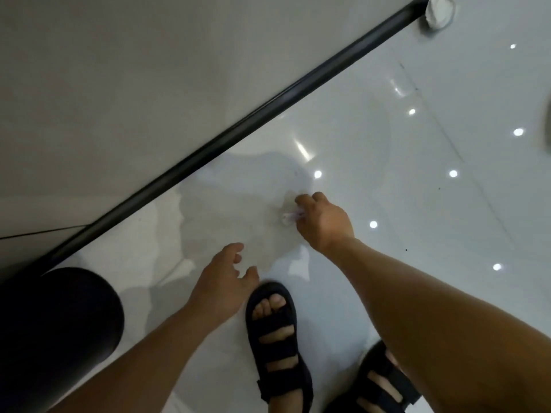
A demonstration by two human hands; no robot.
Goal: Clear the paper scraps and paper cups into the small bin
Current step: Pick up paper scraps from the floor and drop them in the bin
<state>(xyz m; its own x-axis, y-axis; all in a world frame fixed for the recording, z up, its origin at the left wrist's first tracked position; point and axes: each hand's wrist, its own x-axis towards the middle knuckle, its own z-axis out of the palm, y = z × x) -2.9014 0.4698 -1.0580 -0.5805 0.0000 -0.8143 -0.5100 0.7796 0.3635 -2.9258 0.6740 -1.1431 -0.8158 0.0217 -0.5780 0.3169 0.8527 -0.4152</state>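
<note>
Head view: the right hand [323, 222] reaches down to the glossy floor [417, 204], fingers curled and pinching a small paper scrap [286, 217] that lies mid-scene on the tile. The left hand [222, 281] hovers nearer and to the left, fingers loosely spread, holding nothing. Black sandals [274, 338] stand near. Far right, a crumpled white paper [439, 10] lies beside the black skirting [238, 129]. A dark round shape [59, 323] sits near left; I cannot tell what it is.
</note>
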